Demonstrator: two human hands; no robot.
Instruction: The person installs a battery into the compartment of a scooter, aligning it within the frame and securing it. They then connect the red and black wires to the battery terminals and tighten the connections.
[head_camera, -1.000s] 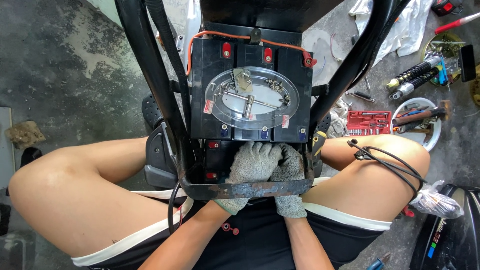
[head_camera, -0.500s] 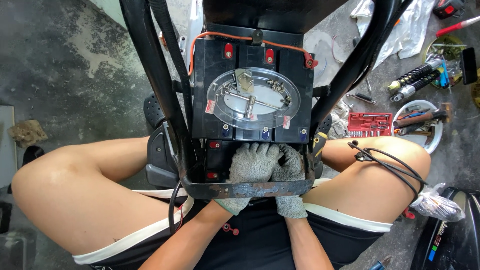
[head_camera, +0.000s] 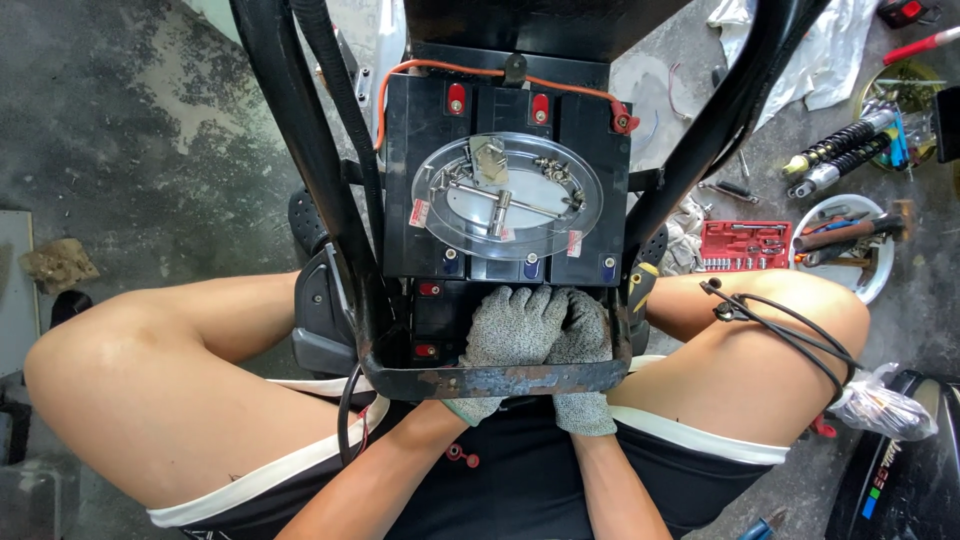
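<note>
While both gloved hands sit pressed together inside the black frame (head_camera: 330, 150), the left hand (head_camera: 510, 330) lies partly over the right hand (head_camera: 580, 335), and both rest on a black battery (head_camera: 440, 320) low in the bay. Fingers of each hand curl downward; whether they clamp on anything cannot be told, since the tips are hidden behind the rusty crossbar (head_camera: 500, 378). Just above the hands stands a row of black batteries (head_camera: 505, 150) with red caps and an orange wire (head_camera: 440, 68) along the top edge. A clear oval dish (head_camera: 507, 196) lies on that row, holding bolts and a T-shaped wrench (head_camera: 510, 207). To the right, on the concrete floor (head_camera: 150, 130), lie a red socket set (head_camera: 745, 245), a white bowl (head_camera: 870, 280) of tools and two shock absorbers (head_camera: 840, 155). A black cable (head_camera: 780, 325) drapes over the person's right thigh.
</note>
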